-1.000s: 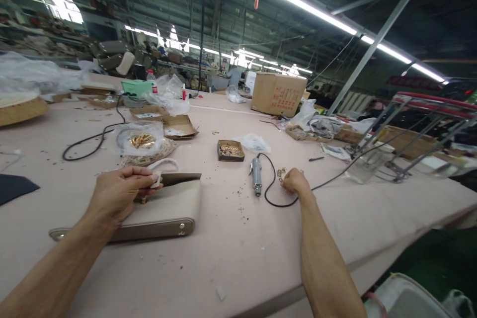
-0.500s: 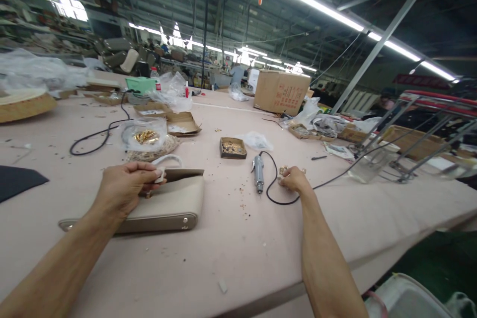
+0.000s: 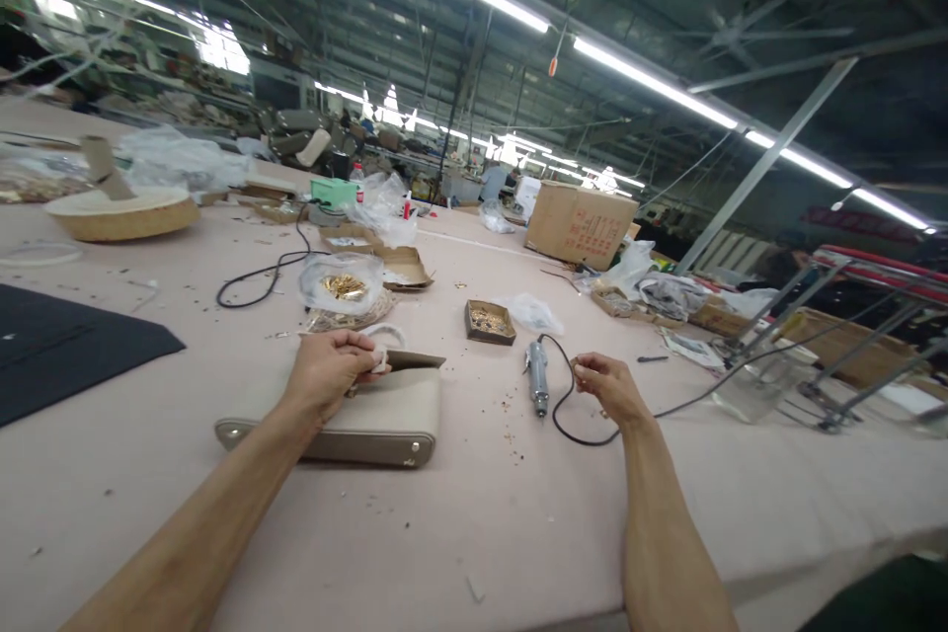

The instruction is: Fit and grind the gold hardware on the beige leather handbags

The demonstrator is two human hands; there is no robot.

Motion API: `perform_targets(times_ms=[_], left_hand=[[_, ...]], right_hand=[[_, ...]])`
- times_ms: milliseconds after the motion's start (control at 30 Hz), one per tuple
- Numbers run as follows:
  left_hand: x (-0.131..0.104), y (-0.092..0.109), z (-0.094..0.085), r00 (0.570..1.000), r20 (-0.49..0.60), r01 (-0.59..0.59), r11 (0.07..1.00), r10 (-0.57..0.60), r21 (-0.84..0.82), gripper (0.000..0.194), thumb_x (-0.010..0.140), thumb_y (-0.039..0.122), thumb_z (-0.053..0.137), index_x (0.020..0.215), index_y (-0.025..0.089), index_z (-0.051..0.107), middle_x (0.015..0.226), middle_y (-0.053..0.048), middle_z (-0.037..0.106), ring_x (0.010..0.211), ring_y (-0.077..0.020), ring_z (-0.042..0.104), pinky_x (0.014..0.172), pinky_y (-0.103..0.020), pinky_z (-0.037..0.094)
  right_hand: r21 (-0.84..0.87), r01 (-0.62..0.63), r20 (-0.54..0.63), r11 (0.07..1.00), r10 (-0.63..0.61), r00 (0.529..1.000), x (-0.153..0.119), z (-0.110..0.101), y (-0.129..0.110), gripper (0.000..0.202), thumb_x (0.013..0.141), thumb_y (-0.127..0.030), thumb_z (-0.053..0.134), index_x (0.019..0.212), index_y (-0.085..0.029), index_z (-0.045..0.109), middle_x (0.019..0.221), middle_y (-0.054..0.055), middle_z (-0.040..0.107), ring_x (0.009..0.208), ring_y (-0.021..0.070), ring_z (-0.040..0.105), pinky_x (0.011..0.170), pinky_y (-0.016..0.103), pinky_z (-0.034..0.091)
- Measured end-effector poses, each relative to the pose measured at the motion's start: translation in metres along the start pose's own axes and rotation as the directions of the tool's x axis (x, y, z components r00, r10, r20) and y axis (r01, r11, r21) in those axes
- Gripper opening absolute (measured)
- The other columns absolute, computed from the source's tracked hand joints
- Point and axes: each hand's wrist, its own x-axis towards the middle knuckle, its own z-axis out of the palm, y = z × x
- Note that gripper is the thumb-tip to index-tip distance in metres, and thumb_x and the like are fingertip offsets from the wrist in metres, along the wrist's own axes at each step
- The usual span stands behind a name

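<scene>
A beige handbag (image 3: 389, 407) lies on its side on the table, its darker flap (image 3: 415, 358) raised a little at the back. Over the bag, my left hand (image 3: 333, 370) pinches the end of a pale strap (image 3: 385, 334), which curves up behind the fingers. My right hand (image 3: 611, 385) is closed in a pinch just above the tabletop; a tiny thing may be at its fingertips, too small to name. Between the hands lies a grey electric screwdriver (image 3: 537, 380), its black cable looping beside my right hand. Behind it stands a small box (image 3: 490, 323) of gold-coloured hardware.
A plastic bag of gold parts (image 3: 345, 288) and opened cardboard trays (image 3: 404, 267) lie behind the handbag. Dark sheet material (image 3: 66, 346) is at the left. Farther back stand a big carton (image 3: 580, 222) and, at the right, a metal rack (image 3: 874, 326).
The view has swung left, so things appear farther right. My right hand has lifted from the small gold pieces on the table, fingertips still pinched. My left hand keeps the strap.
</scene>
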Motion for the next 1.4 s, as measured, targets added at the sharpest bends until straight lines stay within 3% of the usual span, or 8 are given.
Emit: perform_targets(times_ms=[133,233,400,600,700,1033,1233,1400], left_hand=[[-0.002,-0.001,0.001,1.000,-0.013,0.026,0.999,-0.026,-0.045,0.029,0.057,0.005,0.078,0.078,0.012,0.058,0.064,-0.008,0.069,0.059,-0.0291,0.073,0.043,-0.023,0.054],[0.000,-0.002,0.001,0.995,-0.036,0.090,0.994,-0.092,-0.063,0.027,0.060,-0.001,0.074,0.075,0.013,0.056,0.061,-0.008,0.067,0.055,-0.0292,0.072,0.039,-0.022,0.051],[-0.002,0.000,0.000,0.993,-0.031,0.113,0.989,-0.117,-0.095,0.024,0.064,-0.002,0.073,0.076,0.012,0.057,0.063,-0.009,0.068,0.054,-0.0281,0.071,0.041,-0.023,0.052],[-0.002,0.000,-0.001,0.993,0.001,0.121,0.983,-0.122,-0.137,0.021,0.063,-0.005,0.067,0.074,0.010,0.058,0.063,-0.011,0.068,0.055,-0.0268,0.071,0.041,-0.022,0.052],[-0.001,-0.002,-0.002,0.992,0.008,0.122,0.981,-0.122,-0.148,0.020,0.063,-0.005,0.068,0.075,0.009,0.061,0.066,-0.010,0.069,0.056,-0.0252,0.071,0.044,-0.023,0.055],[0.002,-0.003,-0.003,0.992,-0.014,0.121,0.981,-0.125,-0.151,0.021,0.062,-0.007,0.075,0.072,0.008,0.064,0.064,-0.008,0.066,0.053,-0.0208,0.067,0.047,-0.025,0.058],[0.003,-0.006,0.000,0.992,-0.026,0.121,0.984,-0.125,-0.133,0.020,0.064,-0.010,0.064,0.073,0.008,0.064,0.063,-0.008,0.067,0.049,-0.0191,0.065,0.048,-0.027,0.059],[0.004,-0.007,0.000,0.992,-0.018,0.118,0.984,-0.122,-0.134,0.022,0.063,-0.010,0.067,0.075,0.008,0.065,0.071,-0.012,0.070,0.059,-0.0238,0.071,0.050,-0.027,0.059]], right_hand=[[0.114,0.119,0.093,0.986,-0.130,0.987,0.006,0.033,-0.043,0.043,0.074,-0.050,0.088,0.099,-0.018,0.074,0.091,0.010,0.069,0.078,0.0210,0.065,0.072,0.035,0.056],[0.118,0.240,0.188,0.964,-0.259,0.947,0.011,0.076,-0.087,0.041,0.081,-0.048,0.084,0.108,-0.018,0.078,0.087,0.010,0.070,0.076,0.0204,0.065,0.071,0.034,0.056],[0.134,0.383,0.517,0.914,-0.395,0.760,0.009,0.163,-0.154,0.037,0.086,-0.046,0.078,0.107,-0.016,0.079,0.091,0.009,0.069,0.074,0.0167,0.063,0.069,0.030,0.053],[0.133,0.264,0.689,0.955,-0.281,0.668,0.014,0.239,-0.167,0.033,0.079,-0.041,0.081,0.092,-0.013,0.070,0.070,0.002,0.064,0.060,0.0134,0.059,0.056,0.024,0.048],[0.111,0.246,0.713,0.963,-0.250,0.655,0.017,0.254,-0.164,0.034,0.078,-0.042,0.080,0.090,-0.012,0.074,0.069,0.003,0.066,0.059,0.0133,0.059,0.055,0.023,0.048],[0.029,0.138,0.647,0.990,-0.124,0.752,0.022,0.277,-0.149,0.035,0.071,-0.044,0.082,0.086,-0.013,0.076,0.063,0.005,0.066,0.057,0.0165,0.060,0.053,0.028,0.057],[0.104,0.076,0.649,0.992,-0.126,0.750,0.021,0.281,-0.149,0.039,0.068,-0.045,0.087,0.086,-0.012,0.076,0.064,0.005,0.067,0.055,0.0161,0.062,0.054,0.028,0.058],[0.088,0.135,0.621,0.987,-0.160,0.767,0.019,0.287,-0.145,0.039,0.070,-0.047,0.086,0.086,-0.013,0.077,0.061,0.005,0.066,0.051,0.0164,0.062,0.050,0.028,0.057]])
